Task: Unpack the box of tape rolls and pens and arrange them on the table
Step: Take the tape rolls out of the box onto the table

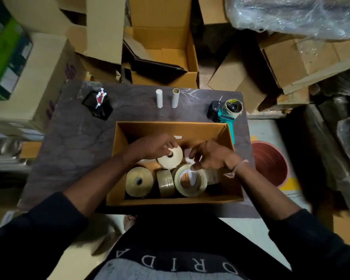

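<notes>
An open cardboard box [233,190] sits on the dark table [73,146] with several tape rolls inside. My left hand [152,147] grips a white tape roll [171,160] tilted inside the box. My right hand [212,155] reaches in beside it, its fingers curled over the rim of a large clear tape roll [190,181]. A thick cream roll [138,181] and a narrow brown roll [166,183] lie lower left in the box. A black holder with pens [98,104] stands at the table's back left.
Two cardboard tubes [159,98] [175,97] stand at the table's back middle. A teal tape dispenser [227,112] lies at the back right. Cardboard boxes [164,51] crowd the floor behind. A red bucket [269,162] stands right of the table.
</notes>
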{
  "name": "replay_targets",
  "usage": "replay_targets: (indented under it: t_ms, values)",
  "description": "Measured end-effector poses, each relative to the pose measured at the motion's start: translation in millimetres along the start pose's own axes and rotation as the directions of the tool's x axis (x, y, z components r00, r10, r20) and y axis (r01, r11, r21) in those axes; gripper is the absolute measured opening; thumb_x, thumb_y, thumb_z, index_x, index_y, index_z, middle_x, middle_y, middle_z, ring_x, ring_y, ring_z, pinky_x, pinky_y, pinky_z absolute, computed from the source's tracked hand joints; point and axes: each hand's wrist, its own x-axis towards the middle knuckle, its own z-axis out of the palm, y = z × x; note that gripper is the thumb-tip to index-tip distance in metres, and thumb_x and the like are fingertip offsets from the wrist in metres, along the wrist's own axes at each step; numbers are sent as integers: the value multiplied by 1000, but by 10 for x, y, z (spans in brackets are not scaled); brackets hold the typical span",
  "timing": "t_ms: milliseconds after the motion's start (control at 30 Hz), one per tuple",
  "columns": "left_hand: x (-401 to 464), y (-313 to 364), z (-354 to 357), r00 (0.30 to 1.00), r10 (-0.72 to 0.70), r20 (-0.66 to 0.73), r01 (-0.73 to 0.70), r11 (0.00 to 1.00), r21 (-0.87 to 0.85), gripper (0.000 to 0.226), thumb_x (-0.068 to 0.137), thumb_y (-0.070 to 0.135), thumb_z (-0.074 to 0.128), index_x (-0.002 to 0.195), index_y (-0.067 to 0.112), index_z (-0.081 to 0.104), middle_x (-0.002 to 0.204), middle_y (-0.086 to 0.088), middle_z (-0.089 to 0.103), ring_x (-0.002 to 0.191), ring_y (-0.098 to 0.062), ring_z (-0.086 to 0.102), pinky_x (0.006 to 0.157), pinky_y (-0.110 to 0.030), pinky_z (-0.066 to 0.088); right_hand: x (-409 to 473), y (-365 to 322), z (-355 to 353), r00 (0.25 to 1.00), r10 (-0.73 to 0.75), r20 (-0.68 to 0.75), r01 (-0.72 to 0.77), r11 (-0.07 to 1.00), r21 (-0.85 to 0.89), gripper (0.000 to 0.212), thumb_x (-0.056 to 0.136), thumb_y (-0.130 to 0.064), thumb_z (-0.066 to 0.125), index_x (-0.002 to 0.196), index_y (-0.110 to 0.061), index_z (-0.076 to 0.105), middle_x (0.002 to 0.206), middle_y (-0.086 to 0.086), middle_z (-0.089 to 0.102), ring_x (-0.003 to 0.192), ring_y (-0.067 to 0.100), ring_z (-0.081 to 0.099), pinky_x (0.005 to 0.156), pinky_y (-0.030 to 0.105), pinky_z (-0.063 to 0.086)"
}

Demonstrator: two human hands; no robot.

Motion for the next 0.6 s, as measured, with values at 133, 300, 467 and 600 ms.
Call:
replay_targets:
  t_ms: [133, 300, 467, 600]
  values:
    - [-144, -24, 62, 1000, 27, 5, -27, 962, 272, 48, 90, 24, 71, 135, 31, 55, 146, 7, 52, 138, -17, 46, 110, -43, 41, 213, -25, 420, 991, 122, -54, -134, 931, -341, 38, 78, -21, 75, 115, -17, 68, 111, 8, 70, 103, 29, 67, 85, 35, 57]
    - [-36, 50, 181, 994, 52, 93, -93, 856, 508, 73, 80, 19, 80, 143, 29, 45, 154, 5, 40, 137, -24, 42, 108, -42, 42, 204, -31, 431, 970, 186, -154, -229, 913, -339, 34, 84, -7, 64, 115, -20, 71, 116, 8, 70, 109, 30, 67, 91, 34, 56]
    - [51, -1, 279, 985, 56, 161, -154, 697, 700, 101, 77, 28, 84, 158, 29, 23, 165, -1, 21, 149, -26, 26, 115, -43, 33, 104, 84, 258, 930, 218, -296, -308, 900, -308, 38, 88, -11, 61, 123, -25, 70, 126, 8, 68, 112, 30, 66, 95, 35, 53]
    - [83, -50, 387, 982, 124, 146, -191, 585, 788, 114, 67, 31, 89, 158, 24, 20, 154, -7, 32, 140, -28, 33, 110, -37, 35, 53, 150, 179, 914, 212, -347, -311, 914, -260, 38, 89, -17, 62, 125, -26, 68, 127, 11, 66, 113, 34, 65, 94, 36, 52]
